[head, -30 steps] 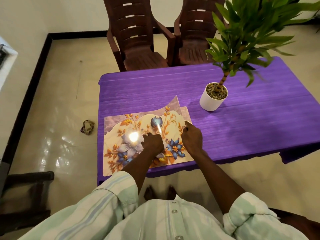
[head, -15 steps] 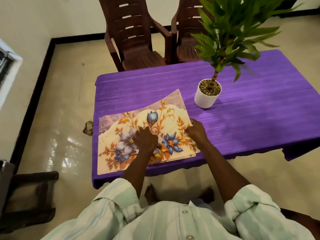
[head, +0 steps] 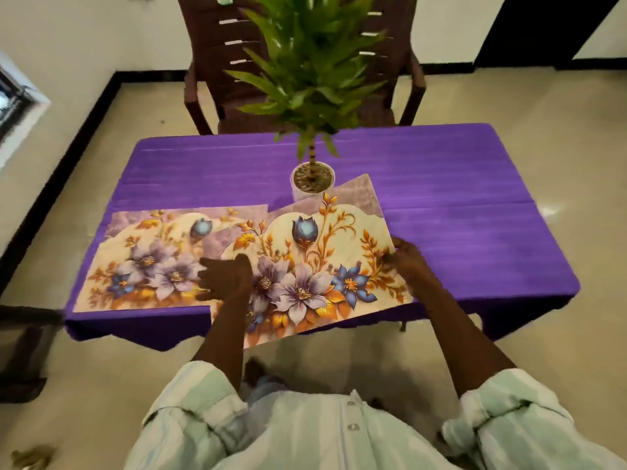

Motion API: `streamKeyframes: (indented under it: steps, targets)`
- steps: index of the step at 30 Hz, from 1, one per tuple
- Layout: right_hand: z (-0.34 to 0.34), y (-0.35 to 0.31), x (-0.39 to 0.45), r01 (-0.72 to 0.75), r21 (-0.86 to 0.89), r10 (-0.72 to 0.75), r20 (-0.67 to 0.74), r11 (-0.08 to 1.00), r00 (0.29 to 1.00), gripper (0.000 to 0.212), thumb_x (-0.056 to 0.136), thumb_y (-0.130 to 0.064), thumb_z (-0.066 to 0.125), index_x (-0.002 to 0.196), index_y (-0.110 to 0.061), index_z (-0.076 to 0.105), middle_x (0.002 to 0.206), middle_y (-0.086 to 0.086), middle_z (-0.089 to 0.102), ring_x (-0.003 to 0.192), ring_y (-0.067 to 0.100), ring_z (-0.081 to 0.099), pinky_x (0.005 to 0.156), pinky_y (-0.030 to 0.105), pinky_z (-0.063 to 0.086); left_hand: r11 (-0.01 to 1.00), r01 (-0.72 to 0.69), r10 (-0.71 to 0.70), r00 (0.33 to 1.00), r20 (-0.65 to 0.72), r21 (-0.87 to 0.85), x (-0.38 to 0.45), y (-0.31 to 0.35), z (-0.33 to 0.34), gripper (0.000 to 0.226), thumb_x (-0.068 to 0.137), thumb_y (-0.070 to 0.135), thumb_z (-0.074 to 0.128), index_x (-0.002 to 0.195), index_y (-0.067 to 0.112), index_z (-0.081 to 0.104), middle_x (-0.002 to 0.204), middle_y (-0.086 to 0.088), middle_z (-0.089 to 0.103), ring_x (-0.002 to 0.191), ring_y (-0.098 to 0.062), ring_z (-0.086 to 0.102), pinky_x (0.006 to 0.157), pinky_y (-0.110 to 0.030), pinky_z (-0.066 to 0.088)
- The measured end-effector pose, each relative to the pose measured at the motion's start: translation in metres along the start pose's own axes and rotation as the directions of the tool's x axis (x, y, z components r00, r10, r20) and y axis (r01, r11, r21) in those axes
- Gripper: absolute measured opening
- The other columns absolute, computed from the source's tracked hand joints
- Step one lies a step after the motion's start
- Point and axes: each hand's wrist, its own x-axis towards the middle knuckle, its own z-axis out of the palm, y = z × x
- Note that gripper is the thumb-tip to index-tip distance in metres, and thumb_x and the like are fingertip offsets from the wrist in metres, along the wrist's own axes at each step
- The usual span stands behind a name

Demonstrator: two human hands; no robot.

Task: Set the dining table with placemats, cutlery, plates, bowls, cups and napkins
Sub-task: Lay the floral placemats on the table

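Sliding the upper glossy floral placemat (head: 315, 266) rightward off the lower one (head: 142, 262), now exposed at the purple-clothed table's (head: 475, 215) near-left corner; right hand (head: 405, 257) is pinching its right edge, left hand (head: 225, 276) is pressing flat, separating settings.

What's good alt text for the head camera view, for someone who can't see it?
A person's hands, left and right, hold a floral placemat that overlaps a second placemat on a purple table. A potted plant stands behind the mats, with a brown chair beyond.
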Motion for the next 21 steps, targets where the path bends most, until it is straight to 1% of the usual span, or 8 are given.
streamKeyframes:
  steps: [2,5,7,9,12,15,18,21]
  targets:
    - [-0.043,0.008,0.003,-0.007,0.023,0.007,-0.008,1.0,1.0,0.032,0.079,0.004,0.063,0.087,-0.024,0.074,0.084,0.002,0.076,0.082,0.023,0.071,0.08,0.04,0.058,0.998,0.023,-0.022,1.0,0.019,-0.059,-0.027,0.007,0.015,0.075,0.08,0.041,0.061,0.141,0.007,0.033,0.141,-0.021,0.045,0.132,-0.04,0.039,0.111,-0.055,0.023]
    - [-0.101,0.013,0.01,-0.027,0.064,0.031,-0.071,0.998,0.997,0.031,0.081,0.006,0.063,0.09,-0.023,0.07,0.087,0.006,0.073,0.084,0.027,0.069,0.081,0.043,0.056,0.993,-0.022,0.023,1.0,0.008,-0.113,-0.068,0.026,0.039,0.064,0.08,0.035,0.062,0.132,0.004,0.04,0.133,-0.021,0.05,0.125,-0.041,0.045,0.103,-0.052,0.035]
    - [-0.134,0.016,0.016,-0.041,0.089,0.051,-0.111,0.995,0.993,0.032,0.082,0.007,0.061,0.094,-0.021,0.067,0.085,0.006,0.07,0.077,0.024,0.066,0.073,0.037,0.056,0.992,-0.043,0.042,0.999,-0.012,-0.117,-0.091,0.042,0.051,0.064,0.079,0.031,0.061,0.132,0.003,0.04,0.134,-0.023,0.047,0.124,-0.041,0.043,0.101,-0.052,0.036]
    - [-0.168,0.021,0.025,-0.039,0.079,0.051,-0.157,0.996,0.986,0.033,0.082,0.008,0.06,0.102,-0.017,0.066,0.083,0.003,0.068,0.072,0.019,0.064,0.066,0.029,0.054,0.977,-0.065,0.069,0.998,0.014,-0.204,-0.109,0.057,0.067,0.064,0.079,0.027,0.06,0.134,0.001,0.038,0.132,-0.023,0.05,0.12,-0.042,0.048,0.098,-0.049,0.039]
    - [-0.216,0.04,0.048,-0.058,0.075,0.072,-0.189,0.995,0.979,0.04,0.079,0.012,0.058,0.114,-0.007,0.066,0.085,0.009,0.069,0.074,0.025,0.063,0.075,0.038,0.052,0.951,-0.148,0.157,0.988,0.01,-0.271,-0.133,0.078,0.093,0.049,0.083,0.022,0.058,0.123,-0.002,0.045,0.122,-0.024,0.058,0.112,-0.043,0.056,0.089,-0.045,0.045]
    - [-0.251,0.056,0.069,-0.125,0.03,0.129,-0.22,0.992,0.967,0.04,0.079,0.009,0.058,0.113,-0.011,0.068,0.092,0.011,0.072,0.08,0.028,0.066,0.08,0.044,0.054,0.921,-0.248,0.249,0.968,-0.035,-0.3,-0.163,0.099,0.12,0.037,0.083,0.017,0.056,0.114,-0.002,0.049,0.118,-0.024,0.058,0.11,-0.042,0.055,0.086,-0.044,0.043]
    - [-0.274,0.069,0.085,-0.145,-0.015,0.138,-0.23,0.989,0.963,0.034,0.081,0.005,0.06,0.108,-0.015,0.069,0.096,0.012,0.072,0.079,0.025,0.067,0.07,0.033,0.054,0.92,-0.236,0.246,0.969,-0.006,-0.315,-0.188,0.109,0.143,0.041,0.083,0.012,0.057,0.121,-0.002,0.048,0.123,-0.024,0.056,0.114,-0.042,0.053,0.092,-0.044,0.041]
    - [-0.281,0.077,0.099,-0.142,-0.087,0.12,-0.221,0.986,0.968,0.031,0.083,0.006,0.061,0.109,-0.009,0.068,0.092,0.012,0.071,0.072,0.019,0.065,0.058,0.024,0.052,0.931,-0.249,0.27,0.962,0.044,-0.266,-0.193,0.108,0.164,0.044,0.084,0.012,0.058,0.122,-0.004,0.046,0.124,-0.027,0.054,0.114,-0.043,0.052,0.094,-0.043,0.04]
